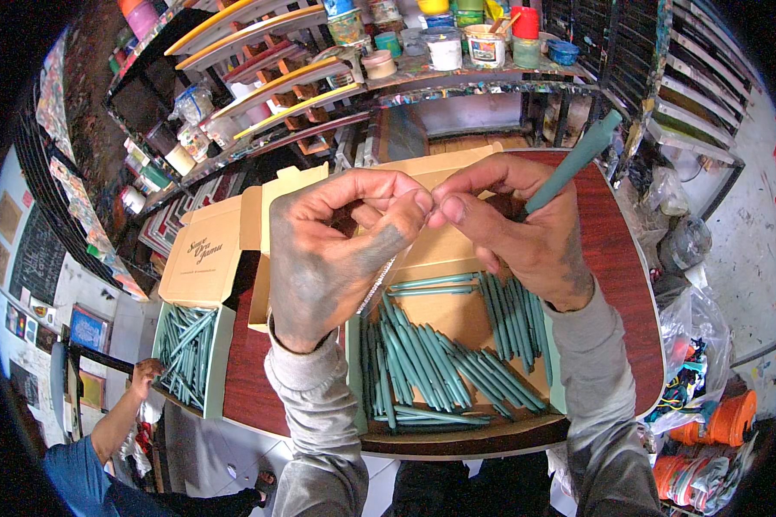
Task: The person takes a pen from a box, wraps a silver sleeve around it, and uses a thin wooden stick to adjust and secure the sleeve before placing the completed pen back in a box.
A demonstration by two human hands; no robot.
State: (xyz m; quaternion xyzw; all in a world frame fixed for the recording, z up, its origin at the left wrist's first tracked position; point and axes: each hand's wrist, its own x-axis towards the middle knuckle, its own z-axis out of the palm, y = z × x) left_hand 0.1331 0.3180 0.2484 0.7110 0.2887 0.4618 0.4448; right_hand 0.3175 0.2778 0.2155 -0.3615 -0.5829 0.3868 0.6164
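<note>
Right now both hands are working together above the open cardboard box [457, 323]. My right hand [526, 228] is gripping a teal pen [573, 164], fingers curled closed around its lower end, the barrel sticking up and away to the right. My left hand [336, 250] is pinching something small at the fingertips, meeting the right thumb just over the box; I cannot tell what the small piece is. A thin clear strip is hanging below the left palm, too blurred to name.

The box is sitting on the reddish-brown tabletop [629, 284], directly under my wrists, and is holding a loose heap of teal pens [440, 366], mostly lying lengthwise, a few crossing.

To my left, a second box [190, 345] of the same pens is resting at the tabletop's edge, its lid [203, 254] folded back. Another person's hand [147, 372] is touching that box's outer side.

Behind, shelves [267, 77] are carrying paint pots [444, 47] and stained cups.
</note>
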